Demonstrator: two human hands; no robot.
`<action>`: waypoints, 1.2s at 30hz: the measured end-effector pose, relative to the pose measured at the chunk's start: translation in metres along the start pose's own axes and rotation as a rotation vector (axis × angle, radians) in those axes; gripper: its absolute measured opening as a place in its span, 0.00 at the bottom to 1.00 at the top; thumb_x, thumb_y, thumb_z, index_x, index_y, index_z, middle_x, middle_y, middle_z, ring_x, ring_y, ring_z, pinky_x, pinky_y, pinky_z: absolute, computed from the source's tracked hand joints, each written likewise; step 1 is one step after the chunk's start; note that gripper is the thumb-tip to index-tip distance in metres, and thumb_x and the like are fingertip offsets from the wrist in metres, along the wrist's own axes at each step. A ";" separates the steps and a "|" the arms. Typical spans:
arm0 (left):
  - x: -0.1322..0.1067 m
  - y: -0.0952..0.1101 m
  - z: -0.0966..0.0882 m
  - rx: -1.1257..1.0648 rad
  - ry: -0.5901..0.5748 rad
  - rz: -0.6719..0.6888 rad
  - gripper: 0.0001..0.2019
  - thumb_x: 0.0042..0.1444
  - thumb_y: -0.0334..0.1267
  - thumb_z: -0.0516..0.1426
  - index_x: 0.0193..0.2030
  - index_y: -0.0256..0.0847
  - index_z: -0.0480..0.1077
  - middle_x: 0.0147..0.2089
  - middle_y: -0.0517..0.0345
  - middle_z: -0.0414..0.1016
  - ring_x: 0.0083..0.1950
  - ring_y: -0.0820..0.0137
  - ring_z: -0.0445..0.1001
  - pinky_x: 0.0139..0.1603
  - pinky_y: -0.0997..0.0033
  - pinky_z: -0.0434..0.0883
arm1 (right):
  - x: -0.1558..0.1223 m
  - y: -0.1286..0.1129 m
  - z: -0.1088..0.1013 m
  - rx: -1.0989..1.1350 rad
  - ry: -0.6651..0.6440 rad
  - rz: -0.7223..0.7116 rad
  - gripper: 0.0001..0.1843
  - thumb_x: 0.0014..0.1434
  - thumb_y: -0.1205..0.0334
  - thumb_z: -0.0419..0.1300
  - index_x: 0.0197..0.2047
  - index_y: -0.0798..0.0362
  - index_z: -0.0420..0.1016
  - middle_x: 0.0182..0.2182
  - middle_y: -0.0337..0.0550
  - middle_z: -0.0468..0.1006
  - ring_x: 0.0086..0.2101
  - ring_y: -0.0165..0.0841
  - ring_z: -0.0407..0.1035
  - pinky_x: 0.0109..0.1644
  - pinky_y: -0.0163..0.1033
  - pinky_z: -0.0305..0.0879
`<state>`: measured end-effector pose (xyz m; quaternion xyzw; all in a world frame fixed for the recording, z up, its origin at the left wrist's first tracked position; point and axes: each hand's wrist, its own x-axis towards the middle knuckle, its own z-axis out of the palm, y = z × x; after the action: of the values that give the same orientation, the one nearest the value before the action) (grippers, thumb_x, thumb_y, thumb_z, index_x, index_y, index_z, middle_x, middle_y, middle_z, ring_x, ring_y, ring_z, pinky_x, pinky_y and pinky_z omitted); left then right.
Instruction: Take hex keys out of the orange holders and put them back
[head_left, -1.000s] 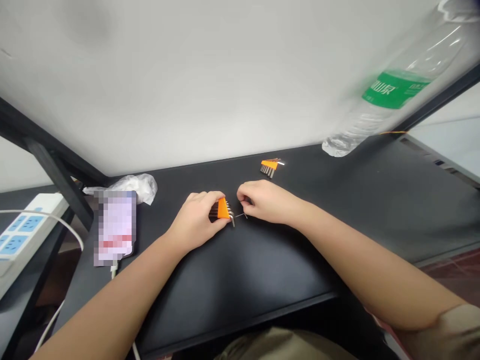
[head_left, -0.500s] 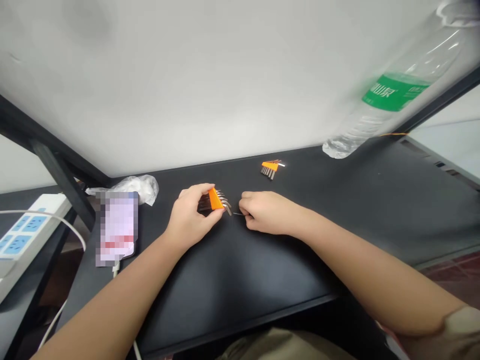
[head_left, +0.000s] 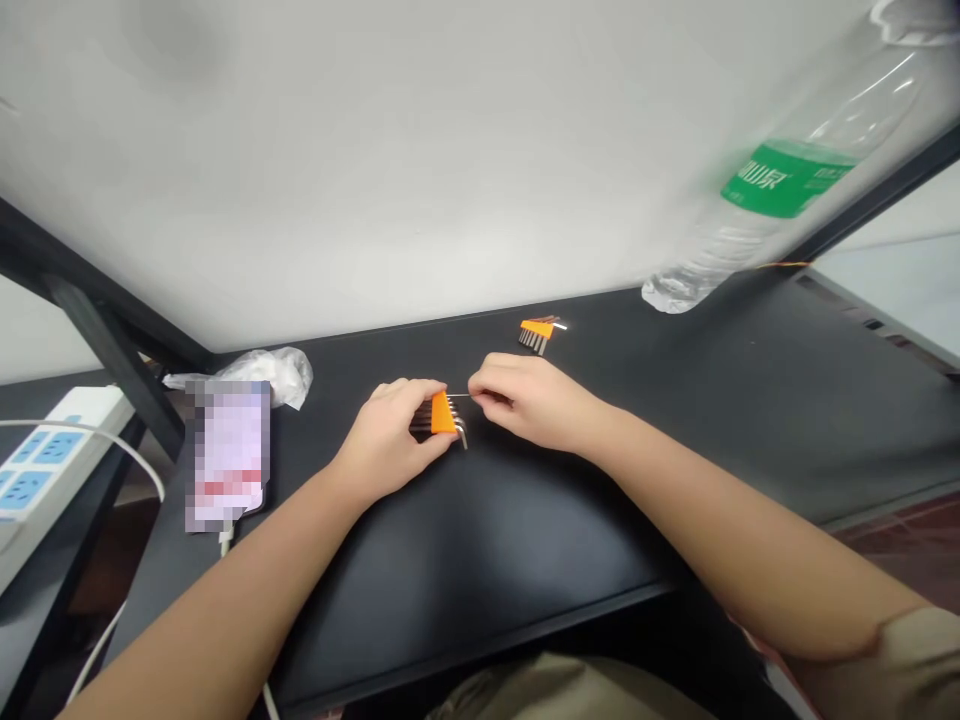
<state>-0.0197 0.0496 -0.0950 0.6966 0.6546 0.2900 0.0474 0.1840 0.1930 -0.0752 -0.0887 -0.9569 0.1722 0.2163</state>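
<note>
My left hand is closed around an orange holder of hex keys in the middle of the black table, with several metal keys sticking out of it. My right hand pinches a thin hex key, its tip at the top edge of the orange holder. A second orange hex key set lies on the table behind my right hand, apart from both hands.
A phone with a white cable lies at the left, with a crumpled plastic bag behind it. A white power strip sits at the far left. A clear water bottle with a green label stands at the back right against the white wall.
My right hand has lifted the thin key from the table surface up and left to the holder's top. My left hand turned the holder slightly and lowered it.
</note>
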 end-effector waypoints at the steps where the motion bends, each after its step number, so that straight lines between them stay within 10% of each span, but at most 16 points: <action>1: 0.000 0.000 0.000 -0.006 -0.005 0.000 0.24 0.56 0.43 0.67 0.58 0.44 0.70 0.48 0.57 0.78 0.47 0.64 0.77 0.54 0.61 0.72 | 0.000 0.000 -0.001 -0.010 -0.005 -0.006 0.08 0.68 0.69 0.55 0.39 0.54 0.74 0.36 0.44 0.73 0.35 0.32 0.67 0.41 0.37 0.63; 8: 0.002 0.007 -0.005 0.016 -0.081 0.103 0.20 0.56 0.41 0.66 0.55 0.44 0.73 0.46 0.54 0.76 0.51 0.60 0.73 0.54 0.57 0.69 | -0.001 -0.011 -0.007 0.215 -0.041 -0.053 0.09 0.71 0.66 0.54 0.42 0.53 0.76 0.39 0.46 0.75 0.37 0.33 0.70 0.44 0.40 0.67; 15: 0.000 0.017 -0.011 -0.104 -0.145 0.222 0.19 0.57 0.40 0.66 0.55 0.46 0.72 0.50 0.55 0.77 0.58 0.59 0.70 0.62 0.54 0.65 | 0.006 0.001 0.014 0.941 -0.190 0.407 0.22 0.56 0.49 0.72 0.39 0.51 0.65 0.29 0.33 0.68 0.25 0.26 0.63 0.25 0.33 0.62; 23: 0.002 -0.001 -0.003 0.010 -0.158 0.092 0.23 0.62 0.44 0.64 0.62 0.44 0.68 0.55 0.52 0.78 0.56 0.58 0.73 0.59 0.53 0.69 | -0.007 0.078 -0.024 -0.097 0.251 0.505 0.14 0.67 0.50 0.60 0.41 0.52 0.78 0.41 0.48 0.77 0.43 0.40 0.71 0.51 0.46 0.66; 27: 0.004 -0.017 0.000 0.060 -0.116 0.009 0.26 0.63 0.46 0.62 0.66 0.45 0.66 0.61 0.51 0.76 0.62 0.56 0.71 0.63 0.51 0.68 | -0.018 0.121 -0.028 -0.253 0.177 0.616 0.16 0.64 0.57 0.60 0.53 0.52 0.77 0.53 0.53 0.75 0.53 0.46 0.69 0.58 0.49 0.65; 32: 0.008 -0.029 -0.003 0.181 0.056 -0.076 0.25 0.64 0.41 0.59 0.66 0.43 0.65 0.69 0.48 0.67 0.69 0.51 0.64 0.66 0.47 0.66 | -0.011 0.103 -0.016 -0.137 0.041 0.506 0.08 0.62 0.64 0.59 0.43 0.51 0.78 0.44 0.47 0.77 0.42 0.38 0.72 0.49 0.43 0.68; 36: 0.006 -0.020 -0.009 0.188 0.127 -0.095 0.13 0.64 0.39 0.57 0.54 0.42 0.71 0.52 0.48 0.76 0.53 0.57 0.74 0.54 0.55 0.72 | -0.005 0.068 -0.012 -0.028 0.005 0.376 0.08 0.63 0.61 0.60 0.46 0.51 0.77 0.45 0.44 0.76 0.39 0.33 0.72 0.46 0.40 0.68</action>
<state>-0.0412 0.0555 -0.0943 0.6464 0.7128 0.2685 -0.0460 0.1999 0.2580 -0.0923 -0.2693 -0.9252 0.1961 0.1816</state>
